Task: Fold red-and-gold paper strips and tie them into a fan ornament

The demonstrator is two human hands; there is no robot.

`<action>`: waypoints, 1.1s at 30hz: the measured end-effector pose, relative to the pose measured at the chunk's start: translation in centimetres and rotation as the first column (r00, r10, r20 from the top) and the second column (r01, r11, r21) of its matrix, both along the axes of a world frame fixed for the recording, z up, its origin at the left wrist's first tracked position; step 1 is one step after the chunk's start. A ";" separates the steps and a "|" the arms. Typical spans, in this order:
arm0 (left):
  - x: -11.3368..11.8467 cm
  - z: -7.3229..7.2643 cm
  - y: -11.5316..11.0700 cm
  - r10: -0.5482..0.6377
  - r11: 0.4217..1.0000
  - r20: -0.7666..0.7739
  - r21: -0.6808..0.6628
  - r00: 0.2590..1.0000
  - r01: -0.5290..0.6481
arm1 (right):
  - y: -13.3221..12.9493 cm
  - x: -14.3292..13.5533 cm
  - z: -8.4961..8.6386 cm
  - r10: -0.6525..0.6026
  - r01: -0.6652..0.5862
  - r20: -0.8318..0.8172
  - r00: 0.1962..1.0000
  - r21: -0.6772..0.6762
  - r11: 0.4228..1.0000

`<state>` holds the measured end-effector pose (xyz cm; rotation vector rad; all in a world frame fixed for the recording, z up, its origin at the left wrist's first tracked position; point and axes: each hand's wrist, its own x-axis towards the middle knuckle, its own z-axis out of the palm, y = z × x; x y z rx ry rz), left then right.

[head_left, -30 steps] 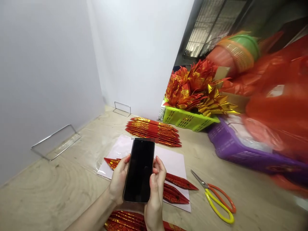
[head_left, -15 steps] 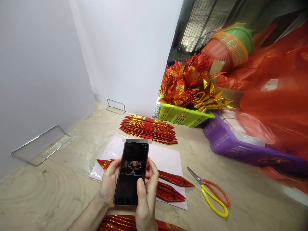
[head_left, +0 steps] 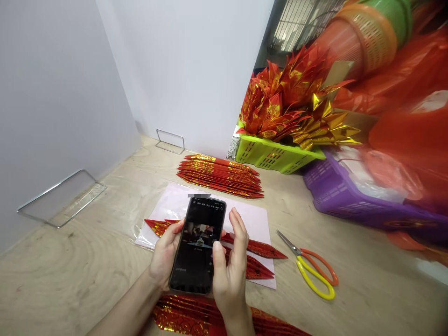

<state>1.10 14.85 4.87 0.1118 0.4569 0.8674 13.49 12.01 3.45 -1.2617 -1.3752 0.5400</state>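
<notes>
Phone [head_left: 194,266], lit, held in left hand [head_left: 163,261]; right hand [head_left: 231,275] loosely spread at its right edge.

Soft light is washing the pale panels [head_left: 189,70]; gold foil [head_left: 325,125] is glinting — far R, red plastic [head_left: 409,149] is blurring & stretching, upper-R bkgd [head_left: 434,16] looking dim.

The phone [head_left: 196,247] shows text [head_left: 208,205] too small to read.

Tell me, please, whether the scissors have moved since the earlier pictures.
No, apparently not: the scissors keep their place beside the pale sheet and in front of the purple basket; the whole view has merely shifted.
</notes>
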 end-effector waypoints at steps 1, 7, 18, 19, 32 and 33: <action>0.1 0.1 0.0 0.010 1.000 -0.011 -0.015 1.000 -0.010 | 0.1 0.2 0.1 -0.009 0.008 0.022 1.000 0.014 1.000; 0.3 0.1 0.1 0.070 0.994 -0.103 -0.078 0.992 -0.079 | 0.6 0.8 0.1 -0.066 0.034 0.286 0.956 0.115 0.993; 0.6 0.0 0.1 0.065 0.970 -0.246 -0.211 0.967 -0.119 | 0.6 0.8 -0.2 -0.136 0.083 0.373 0.918 0.157 0.984; 0.6 0.1 0.1 0.053 0.971 -0.237 -0.217 0.970 -0.106 | 0.6 0.7 -0.2 -0.134 0.083 0.353 0.926 0.156 0.984; 0.6 0.2 0.0 0.046 0.983 -0.263 -0.162 0.964 -0.091 | 0.3 0.4 -0.3 -0.122 0.086 0.268 0.956 0.143 0.986; 0.6 0.2 0.1 0.052 0.981 -0.269 -0.164 0.962 -0.099 | 0.3 0.4 -0.3 -0.123 0.086 0.269 0.955 0.143 0.986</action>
